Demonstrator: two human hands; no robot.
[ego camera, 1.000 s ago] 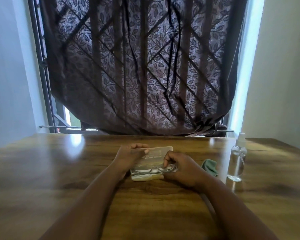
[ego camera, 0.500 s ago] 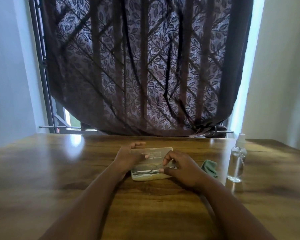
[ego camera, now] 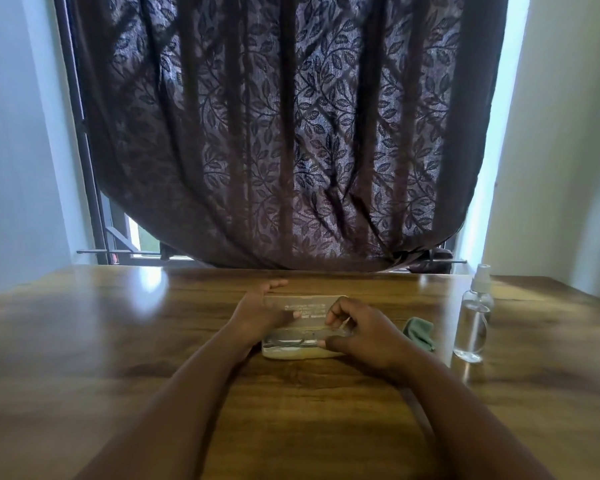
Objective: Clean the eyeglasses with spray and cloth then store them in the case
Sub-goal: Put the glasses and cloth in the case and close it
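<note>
A clear plastic eyeglass case (ego camera: pixel 300 353) with a pale base lies on the wooden table (ego camera: pixel 118 341), its see-through lid (ego camera: pixel 307 303) tilted up. The eyeglasses (ego camera: pixel 291 342) lie inside the base. My left hand (ego camera: pixel 260 313) holds the lid's left end, thumb on its front and fingers behind it. My right hand (ego camera: pixel 357 332) grips the case's right end, fingers curled over the lid edge and thumb at the base front. A crumpled green cloth (ego camera: pixel 420 332) lies just right of my right hand. The clear spray bottle (ego camera: pixel 473 317) stands upright further right.
A dark leaf-patterned curtain (ego camera: pixel 291 133) hangs over the window behind the table's far edge. Pale walls stand on both sides. A window bar (ego camera: pixel 118 251) runs along the sill at the left.
The eyeglasses have gone down into the case base and my right hand has shifted from holding them to the case's right end. The lid has tilted lower. My left hand stays on the lid.
</note>
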